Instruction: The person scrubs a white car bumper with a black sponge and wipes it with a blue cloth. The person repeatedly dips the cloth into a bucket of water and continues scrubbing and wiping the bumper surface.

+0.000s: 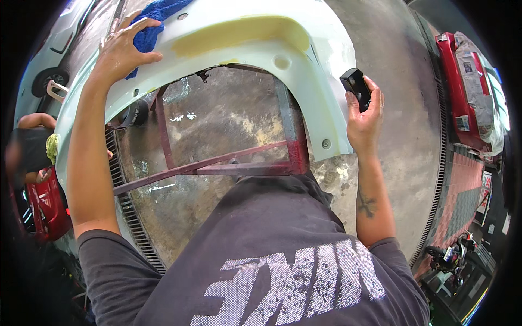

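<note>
A pale white car fender panel (pixel 304 70) with a yellowish filler patch (pixel 239 33) rests on a red metal stand (pixel 228 163) in front of me. My left hand (pixel 124 50) presses a blue cloth (pixel 157 16) onto the panel's upper left part, fingers spread over it. My right hand (pixel 365 115) is raised beside the panel's right leg and grips a black block (pixel 356 87), tilted, close to the panel's edge.
A wet concrete floor (pixel 391 81) with a metal drain grate (pixel 128 217) lies below. A red car part wrapped in paper (pixel 467 87) stands at right. Another person (pixel 32 146) works at left near a red part (pixel 46 206). A white car (pixel 54 49) is at far left.
</note>
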`<action>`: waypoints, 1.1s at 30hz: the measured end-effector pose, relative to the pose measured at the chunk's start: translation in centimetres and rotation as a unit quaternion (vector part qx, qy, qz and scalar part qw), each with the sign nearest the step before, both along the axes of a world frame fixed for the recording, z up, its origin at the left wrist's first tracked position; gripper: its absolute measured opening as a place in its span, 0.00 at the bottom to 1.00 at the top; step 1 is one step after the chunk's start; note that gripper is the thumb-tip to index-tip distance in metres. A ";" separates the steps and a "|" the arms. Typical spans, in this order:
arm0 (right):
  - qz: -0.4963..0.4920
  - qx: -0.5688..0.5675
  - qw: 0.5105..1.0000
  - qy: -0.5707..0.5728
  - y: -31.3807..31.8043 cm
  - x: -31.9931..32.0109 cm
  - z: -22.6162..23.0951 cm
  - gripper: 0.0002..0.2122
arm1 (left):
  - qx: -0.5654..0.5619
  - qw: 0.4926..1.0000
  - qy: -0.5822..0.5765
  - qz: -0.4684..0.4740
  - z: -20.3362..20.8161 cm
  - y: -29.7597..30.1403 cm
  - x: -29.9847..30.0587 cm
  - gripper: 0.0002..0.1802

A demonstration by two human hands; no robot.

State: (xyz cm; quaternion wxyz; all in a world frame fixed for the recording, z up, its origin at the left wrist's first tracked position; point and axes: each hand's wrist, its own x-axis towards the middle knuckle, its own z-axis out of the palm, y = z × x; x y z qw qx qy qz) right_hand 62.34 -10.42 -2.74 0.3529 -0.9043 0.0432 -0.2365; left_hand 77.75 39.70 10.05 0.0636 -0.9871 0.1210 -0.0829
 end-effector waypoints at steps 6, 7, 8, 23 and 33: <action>-0.001 -0.003 1.000 -0.011 -0.2 0.2 -0.3 0.24 | 0.086 0.980 -0.172 -0.048 -2.4 -2.1 -0.3 0.41; -0.001 -0.013 1.000 -0.015 -0.3 0.2 -0.4 0.24 | 0.104 0.978 -0.173 -0.050 -3.0 -3.3 -0.1 0.40; 0.004 -0.002 1.000 -0.012 -0.2 0.3 -0.3 0.24 | 0.125 0.975 -0.175 -0.047 -3.2 -4.2 -0.4 0.40; -0.004 0.028 1.000 0.010 0.4 0.0 0.3 0.24 | -0.060 0.975 -0.212 0.037 -9.9 -14.8 0.3 0.57; -0.004 0.032 0.999 0.019 0.1 0.0 0.2 0.24 | -0.090 0.962 -0.250 0.057 -10.1 -17.2 0.1 0.51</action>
